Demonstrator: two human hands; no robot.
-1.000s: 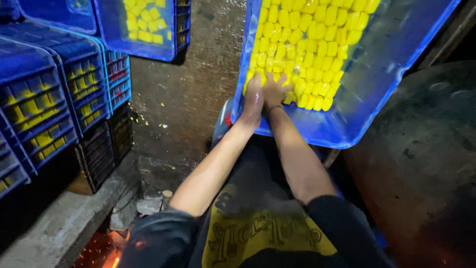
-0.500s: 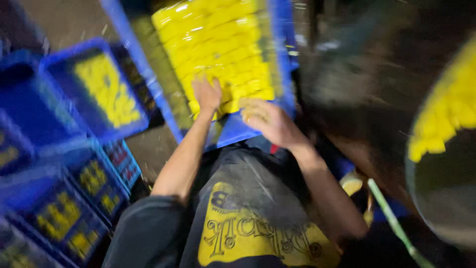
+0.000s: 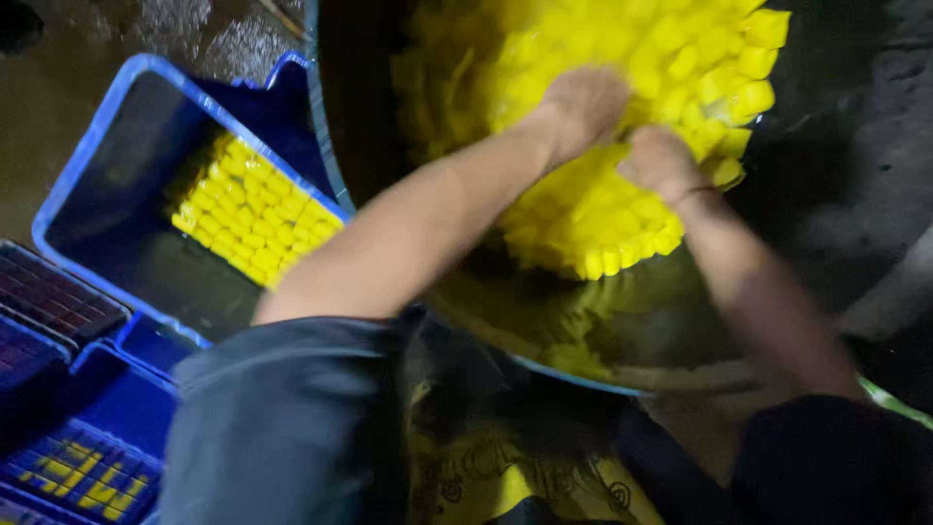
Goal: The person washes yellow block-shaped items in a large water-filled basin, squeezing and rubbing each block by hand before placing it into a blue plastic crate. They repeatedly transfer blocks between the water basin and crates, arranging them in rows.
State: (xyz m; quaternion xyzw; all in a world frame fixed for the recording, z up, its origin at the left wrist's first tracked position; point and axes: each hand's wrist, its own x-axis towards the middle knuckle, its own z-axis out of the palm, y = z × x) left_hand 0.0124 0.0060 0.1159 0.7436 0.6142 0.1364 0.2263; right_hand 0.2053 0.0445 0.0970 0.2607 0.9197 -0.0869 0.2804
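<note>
Nearest us on the left, blue crates (image 3: 92, 442) sit beside a blue tray (image 3: 117, 185) part-filled with yellow cubes, while farther off our left hand (image 3: 580, 105) and right hand (image 3: 661, 161) press, fingers curled, into the yellow blocks (image 3: 622, 228) heaped in the dark basin (image 3: 544, 326).

Your left hand (image 3: 581, 105) and right hand (image 3: 661, 160) are motion-blurred, their fingers buried in the yellow cubes (image 3: 622, 126), so you can't tell their grip. The big dark basin (image 3: 544, 331) runs off the top edge. Your sleeve hides the blue crate's (image 3: 97, 165) near corner.
</note>
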